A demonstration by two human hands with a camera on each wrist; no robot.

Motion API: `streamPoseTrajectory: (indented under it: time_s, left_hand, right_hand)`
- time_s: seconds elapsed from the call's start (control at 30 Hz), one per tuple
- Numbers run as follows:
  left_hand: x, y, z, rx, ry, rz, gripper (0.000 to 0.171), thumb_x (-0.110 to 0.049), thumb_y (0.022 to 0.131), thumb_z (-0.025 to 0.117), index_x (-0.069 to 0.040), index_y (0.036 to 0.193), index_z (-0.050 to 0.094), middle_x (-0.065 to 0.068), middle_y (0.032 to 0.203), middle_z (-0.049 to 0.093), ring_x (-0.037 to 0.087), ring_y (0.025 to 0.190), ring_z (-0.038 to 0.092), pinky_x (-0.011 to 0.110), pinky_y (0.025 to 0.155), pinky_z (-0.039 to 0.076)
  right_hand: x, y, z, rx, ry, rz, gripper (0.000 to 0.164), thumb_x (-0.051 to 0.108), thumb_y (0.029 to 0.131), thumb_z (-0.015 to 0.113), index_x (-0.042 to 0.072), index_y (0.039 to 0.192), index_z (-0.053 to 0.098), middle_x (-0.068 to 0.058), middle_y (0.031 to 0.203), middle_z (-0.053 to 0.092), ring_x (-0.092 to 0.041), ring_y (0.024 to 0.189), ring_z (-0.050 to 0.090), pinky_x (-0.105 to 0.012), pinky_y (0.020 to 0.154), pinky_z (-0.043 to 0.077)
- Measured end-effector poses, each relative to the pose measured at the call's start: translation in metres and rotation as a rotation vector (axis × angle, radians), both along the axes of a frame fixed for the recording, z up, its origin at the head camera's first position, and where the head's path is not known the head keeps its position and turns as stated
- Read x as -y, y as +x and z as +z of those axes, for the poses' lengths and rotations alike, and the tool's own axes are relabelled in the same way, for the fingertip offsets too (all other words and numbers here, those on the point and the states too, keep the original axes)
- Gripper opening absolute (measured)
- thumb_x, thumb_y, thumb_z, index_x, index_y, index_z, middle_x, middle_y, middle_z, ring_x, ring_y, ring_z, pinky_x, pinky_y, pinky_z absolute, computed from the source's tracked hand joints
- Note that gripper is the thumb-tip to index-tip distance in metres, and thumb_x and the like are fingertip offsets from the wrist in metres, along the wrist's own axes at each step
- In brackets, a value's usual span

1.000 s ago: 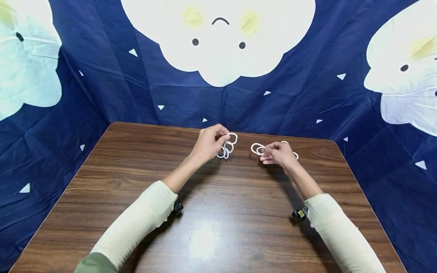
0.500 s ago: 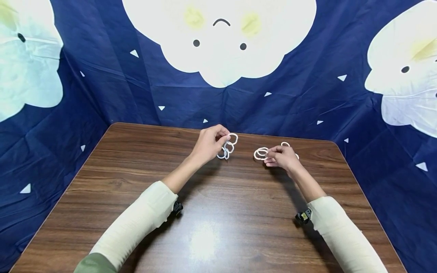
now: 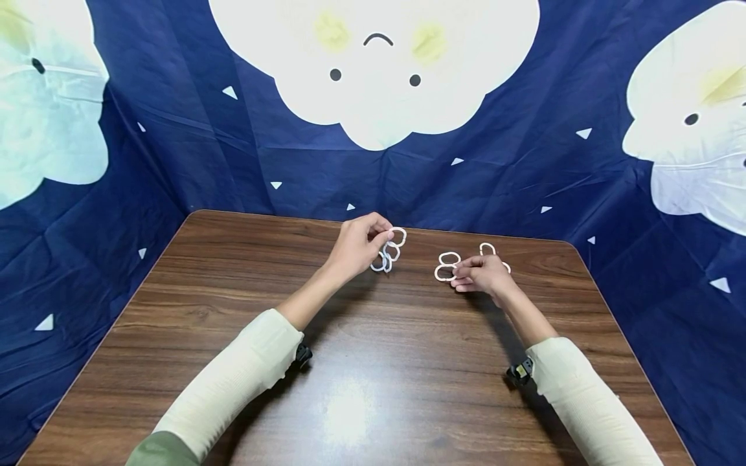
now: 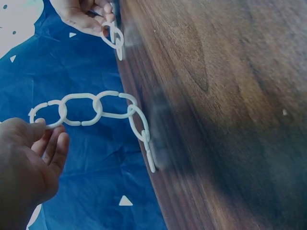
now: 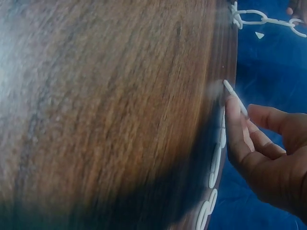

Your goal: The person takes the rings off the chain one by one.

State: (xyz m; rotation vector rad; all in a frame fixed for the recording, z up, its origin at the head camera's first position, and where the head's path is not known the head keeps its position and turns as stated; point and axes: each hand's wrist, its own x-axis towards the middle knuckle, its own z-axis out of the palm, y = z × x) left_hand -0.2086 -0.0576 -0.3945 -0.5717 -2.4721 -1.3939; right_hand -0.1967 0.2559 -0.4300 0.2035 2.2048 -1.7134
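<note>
My left hand (image 3: 352,244) pinches the end link of a white plastic chain (image 4: 98,106) between thumb and fingers. Several oval links run from it, raised near the hand, with the far end at the table. Small gaps show in some links. To the right, my right hand (image 3: 484,275) pinches a white oval link (image 5: 235,98) at its edge, the fingertips close over the table. A second link (image 3: 449,254) is beside it, toward the back, and overlaps it in the left wrist view. The right hand partly hides more white links (image 3: 487,244) behind it.
The brown wood-grain table (image 3: 373,323) ends just beyond both hands. White links (image 5: 215,165) lie along the table near the right hand. A blue cloth (image 3: 373,175) with clouds and small triangles hangs behind and at both sides.
My right hand has moved slightly toward me. The two links at its fingertips overlapped before and now stand apart, one behind the other. The left hand and its chain stay nearly still.
</note>
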Motion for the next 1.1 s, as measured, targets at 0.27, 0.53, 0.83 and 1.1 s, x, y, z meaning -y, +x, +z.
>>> streamPoseTrajectory:
  time_s: [0.27, 0.53, 0.83, 1.1]
  left_hand:
    - [-0.001, -0.0012, -0.0002, -0.014, 0.01, -0.007, 0.005, -0.007, 0.105, 0.079, -0.003, 0.109, 0.081, 0.011, 0.101, 0.084, 0.025, 0.094, 0.078, 0.041, 0.091, 0.063]
    - [-0.0016, -0.0002, 0.0006, -0.017, 0.005, -0.005, 0.006, -0.01, 0.106, 0.079, -0.004, 0.108, 0.081, 0.011, 0.101, 0.084, 0.025, 0.094, 0.078, 0.044, 0.092, 0.064]
    - [-0.0017, 0.0008, 0.0004, -0.006, 0.006, 0.006, 0.004, -0.008, 0.105, 0.08, -0.005, 0.108, 0.081, 0.01, 0.101, 0.084, 0.025, 0.094, 0.078, 0.045, 0.093, 0.064]
    - [-0.0013, 0.0008, 0.0003, -0.007, 0.005, 0.006, 0.006, -0.011, 0.105, 0.08, -0.005, 0.108, 0.081, 0.01, 0.101, 0.084, 0.025, 0.094, 0.078, 0.048, 0.093, 0.065]
  right_hand:
    - [-0.0039, 0.0008, -0.0002, 0.008, 0.014, -0.008, 0.035, -0.007, 0.107, 0.064, -0.026, 0.137, 0.06, -0.004, 0.086, 0.081, -0.006, 0.073, 0.079, -0.024, 0.075, 0.068]
    - [-0.0069, 0.0019, -0.0016, 0.004, 0.027, -0.019, 0.028, -0.008, 0.106, 0.066, -0.024, 0.13, 0.064, -0.004, 0.086, 0.081, -0.007, 0.073, 0.08, -0.024, 0.073, 0.068]
    - [-0.0059, 0.0042, -0.0042, 0.01, 0.006, -0.012, 0.028, -0.008, 0.105, 0.068, -0.023, 0.129, 0.063, -0.004, 0.086, 0.082, -0.007, 0.072, 0.079, -0.025, 0.072, 0.068]
    - [-0.0053, 0.0029, -0.0015, 0.004, 0.023, -0.011, 0.027, -0.007, 0.105, 0.069, -0.023, 0.128, 0.065, -0.006, 0.087, 0.083, -0.007, 0.072, 0.08, -0.025, 0.072, 0.068]
